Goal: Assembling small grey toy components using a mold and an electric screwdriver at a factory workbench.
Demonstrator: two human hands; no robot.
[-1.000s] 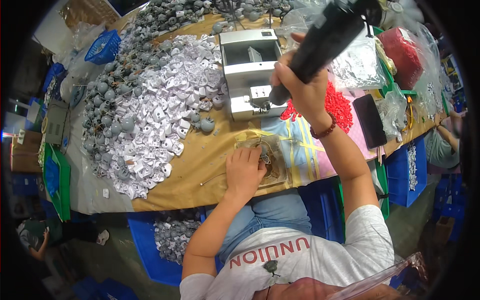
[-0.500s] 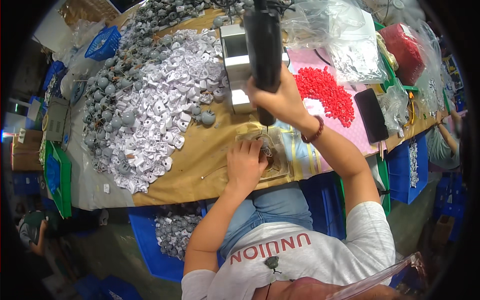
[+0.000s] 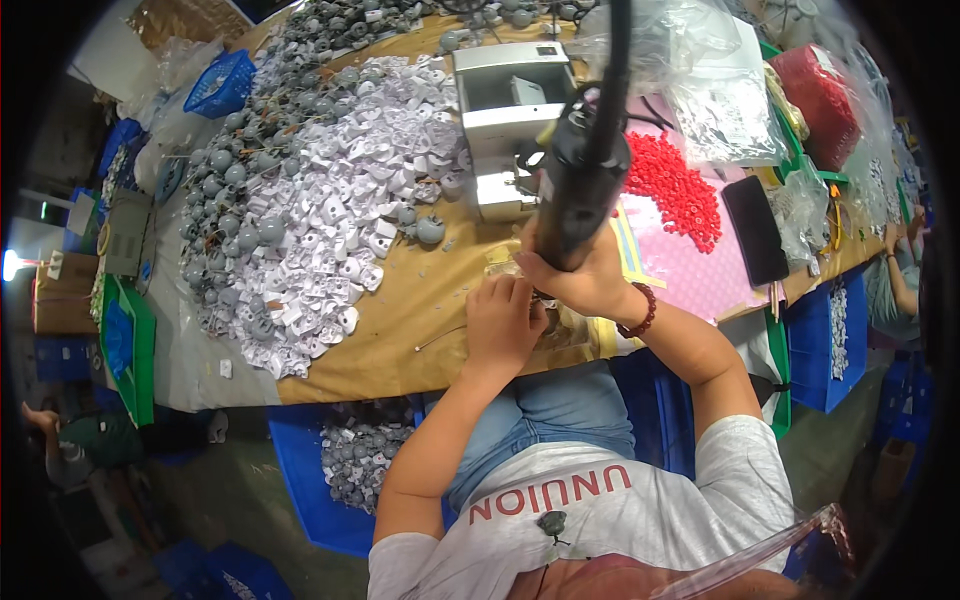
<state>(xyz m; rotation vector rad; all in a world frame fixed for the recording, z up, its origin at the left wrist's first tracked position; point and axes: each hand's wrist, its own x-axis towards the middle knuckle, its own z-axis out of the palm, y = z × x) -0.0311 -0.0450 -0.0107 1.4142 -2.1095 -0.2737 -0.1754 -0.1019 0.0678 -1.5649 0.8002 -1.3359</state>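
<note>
My right hand (image 3: 592, 278) is wrapped around the lower body of a black electric screwdriver (image 3: 582, 185), which stands nearly upright with its cable running up out of view. Just left of it, my left hand (image 3: 503, 325) is closed over a small part at the work spot, its fingertips close under the tool. Hand and tool mostly hide that part. Under both hands lies a clear, taped-down work base (image 3: 572, 338) at the table's near edge. Beyond it stands a white-and-black screw feeder (image 3: 508, 120). A thin pin (image 3: 440, 339) lies left of my left hand.
White plastic parts (image 3: 335, 200) and grey ball-shaped parts (image 3: 222, 180) are heaped on the left. To the right are small red pieces (image 3: 675, 190) on pink sheeting, a black phone (image 3: 755, 230) and clear bags (image 3: 725, 115). Blue bins (image 3: 310, 480) sit below the table edge.
My right hand has brought the screwdriver down and nearer to me, over the left hand's fingertips. The left hand stays at the work base. The thin pin on the table now shows at greater length.
</note>
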